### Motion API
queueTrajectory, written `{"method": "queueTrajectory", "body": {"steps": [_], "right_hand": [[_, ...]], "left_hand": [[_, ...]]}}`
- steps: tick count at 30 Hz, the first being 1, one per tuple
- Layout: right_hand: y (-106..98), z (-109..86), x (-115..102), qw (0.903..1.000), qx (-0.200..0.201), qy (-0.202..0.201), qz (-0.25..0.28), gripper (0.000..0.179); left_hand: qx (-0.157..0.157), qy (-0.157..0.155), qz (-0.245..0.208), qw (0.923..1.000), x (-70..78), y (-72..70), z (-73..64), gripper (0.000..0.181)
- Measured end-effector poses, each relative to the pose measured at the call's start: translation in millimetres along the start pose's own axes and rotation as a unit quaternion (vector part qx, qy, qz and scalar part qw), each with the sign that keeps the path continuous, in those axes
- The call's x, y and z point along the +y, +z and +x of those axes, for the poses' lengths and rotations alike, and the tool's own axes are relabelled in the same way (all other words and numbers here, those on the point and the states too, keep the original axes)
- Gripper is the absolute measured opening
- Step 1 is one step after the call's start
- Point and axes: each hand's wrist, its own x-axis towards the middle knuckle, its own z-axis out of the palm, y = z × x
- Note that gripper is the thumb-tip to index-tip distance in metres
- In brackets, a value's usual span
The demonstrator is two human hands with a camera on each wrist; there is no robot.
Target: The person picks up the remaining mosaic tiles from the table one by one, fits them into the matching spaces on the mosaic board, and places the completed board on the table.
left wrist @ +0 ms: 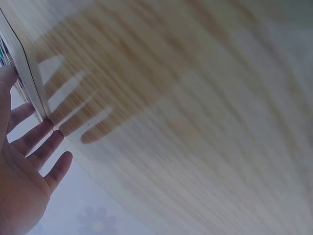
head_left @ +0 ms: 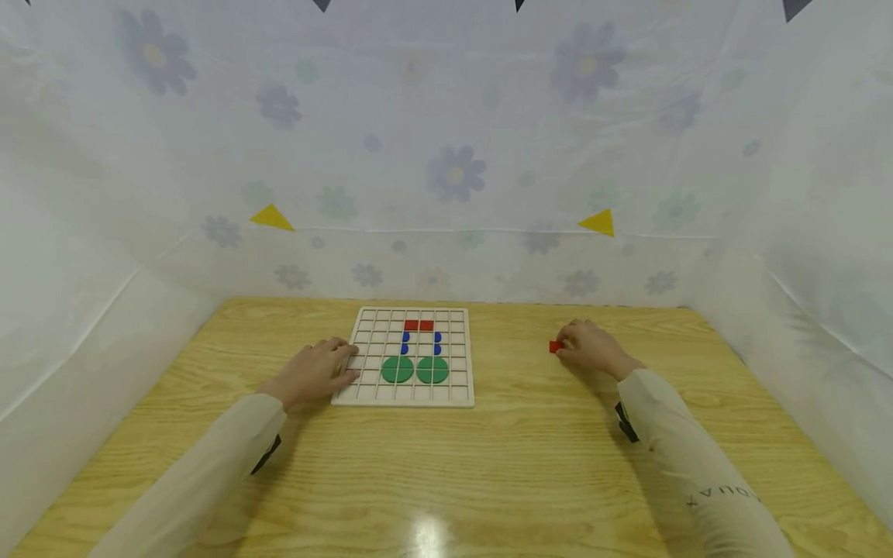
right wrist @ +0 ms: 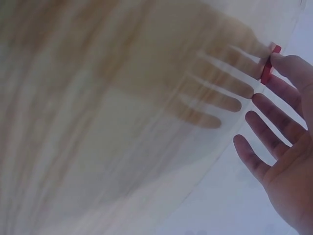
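On the table lies a white grid board (head_left: pixel 368 397) bearing two red pieces (head_left: pixel 419 325) side by side, several small blue half-round pieces (head_left: pixel 437 338) in two columns and two green discs (head_left: pixel 432 370). My left hand (head_left: pixel 315 372) rests at the board's left edge with fingers spread and fairly straight. In the left wrist view the fingertips touch the board's side (left wrist: pixel 30 68). To the right of the board, my right hand (head_left: pixel 593 346) pinches a small red block (head_left: pixel 555 346) between thumb and index finger. The right wrist view shows the red block (right wrist: pixel 268 68) on edge, other fingers extended.
The wood-grain table (head_left: pixel 446 473) has a pale flowered curtain (head_left: pixel 453 256) behind it and white sheets on both sides. Two yellow triangles (head_left: pixel 272 218) show on the curtain, left and right. Dark bands show at both sleeves.
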Motion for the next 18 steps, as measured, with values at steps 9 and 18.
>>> {"method": "queueTrajectory", "body": {"steps": [9, 18], "right_hand": [[-2, 5.8, -4, 1.0000, -0.003, -0.005, 0.004, 0.020], [-5, 16.7, -27, 0.9999, -0.001, -0.015, -0.007, 0.021]], "left_hand": [[-0.003, -0.002, -0.003, 1.0000, 0.0, -0.7, 0.3, 0.048], [-0.002, 0.001, -0.003, 1.0000, 0.6, -2.2, -0.2, 0.047]]}}
